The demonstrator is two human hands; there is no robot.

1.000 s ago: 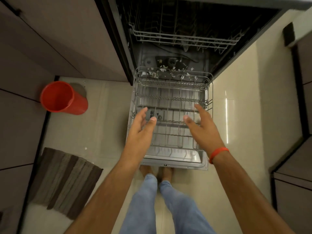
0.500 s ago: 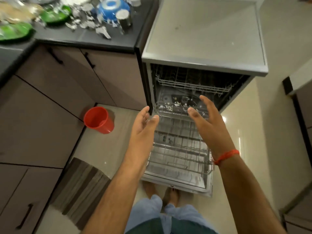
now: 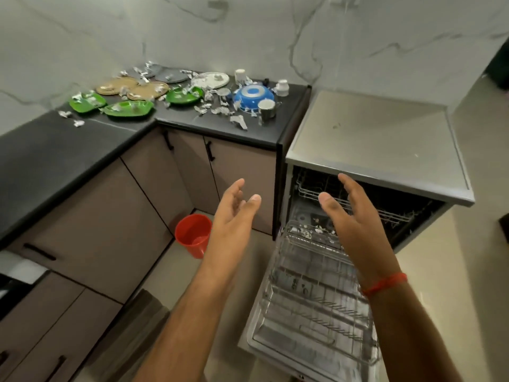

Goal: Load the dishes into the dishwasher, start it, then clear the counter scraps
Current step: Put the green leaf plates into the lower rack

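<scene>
Head view: the dishwasher (image 3: 377,150) stands open beside the counter (image 3: 41,161), its lower rack (image 3: 311,299) drawn out over the lowered door, presumably to receive dishes. The dishes, among them green plates (image 3: 129,108) and a blue bowl (image 3: 253,97), lie on the counter among foil scraps (image 3: 239,122). The left hand (image 3: 234,216) and right hand (image 3: 349,216) hover empty, fingers loosely spread.
</scene>
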